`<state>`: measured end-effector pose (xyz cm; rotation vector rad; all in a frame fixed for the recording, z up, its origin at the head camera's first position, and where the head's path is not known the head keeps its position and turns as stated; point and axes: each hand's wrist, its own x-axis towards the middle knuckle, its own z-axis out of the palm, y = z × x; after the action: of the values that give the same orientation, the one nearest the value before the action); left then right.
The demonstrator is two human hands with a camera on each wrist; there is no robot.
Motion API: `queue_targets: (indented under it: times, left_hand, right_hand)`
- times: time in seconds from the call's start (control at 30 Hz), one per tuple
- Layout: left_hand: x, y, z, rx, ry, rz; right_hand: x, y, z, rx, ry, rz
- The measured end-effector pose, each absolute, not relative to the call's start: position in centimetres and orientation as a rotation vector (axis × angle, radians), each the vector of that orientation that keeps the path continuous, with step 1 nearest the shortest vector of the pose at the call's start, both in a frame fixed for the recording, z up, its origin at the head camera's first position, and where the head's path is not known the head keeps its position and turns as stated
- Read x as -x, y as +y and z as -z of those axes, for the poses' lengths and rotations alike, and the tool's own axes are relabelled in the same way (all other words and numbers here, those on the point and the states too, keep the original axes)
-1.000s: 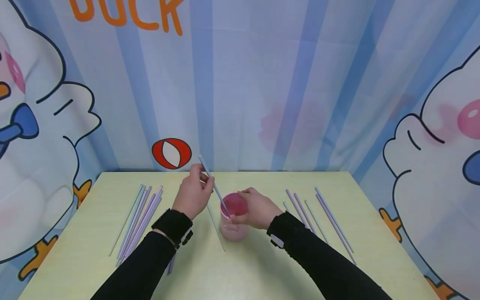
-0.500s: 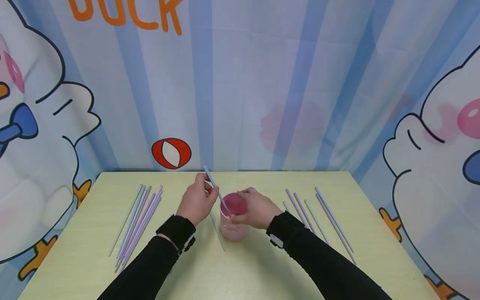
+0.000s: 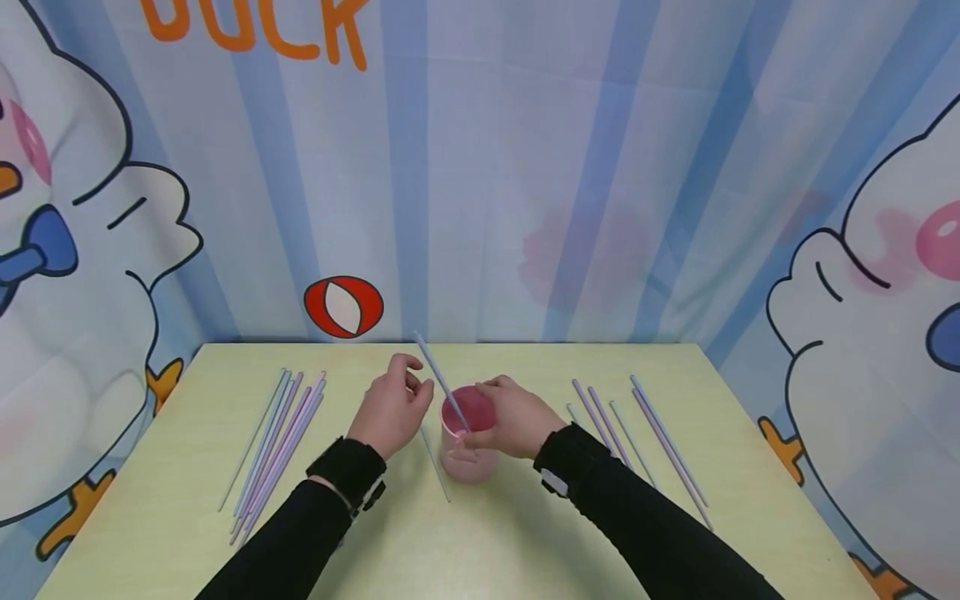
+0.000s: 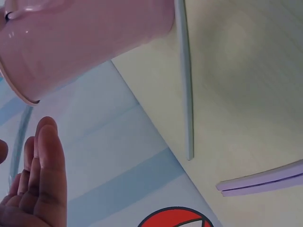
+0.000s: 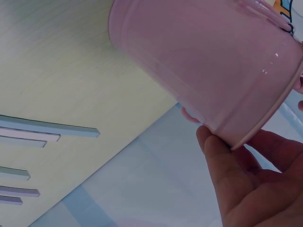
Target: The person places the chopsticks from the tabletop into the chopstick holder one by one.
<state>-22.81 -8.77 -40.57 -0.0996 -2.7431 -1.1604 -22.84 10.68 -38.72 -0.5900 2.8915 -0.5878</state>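
Note:
A pink bucket (image 3: 468, 465) stands on the table in front of me. My right hand (image 3: 517, 417) grips its rim from the right; in the right wrist view, thumb and fingers (image 5: 218, 165) lie on either side of the bucket's rim. One pale blue stick (image 3: 436, 367) leans in the bucket, its upper end slanting out to the left. My left hand (image 3: 392, 404) hovers just left of that stick, fingers loosely extended, holding nothing. A gap separates its thumb and fingers (image 4: 51, 151) in the left wrist view. Beside the bucket lies a pale green stick (image 4: 185, 94).
Several pastel sticks (image 3: 277, 458) lie in a group on the table's left side. More sticks (image 3: 667, 442) are spread on the right, partly under my right forearm. A printed curtain (image 3: 480, 167) hangs behind the table (image 3: 525, 550).
My left hand moved down and right with the pale blue stick, then let go of it and drew slightly back left. The right hand and bucket stayed put.

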Motion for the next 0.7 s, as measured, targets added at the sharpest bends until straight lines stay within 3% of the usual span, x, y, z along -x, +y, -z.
queue_targets:
  times: [0.7]
  left_hand:
    - [26.6,-9.7,46.0,-0.071,-3.085,0.799]
  right_hand:
    - [22.6,10.9,38.7,0.618,2.894,0.613]
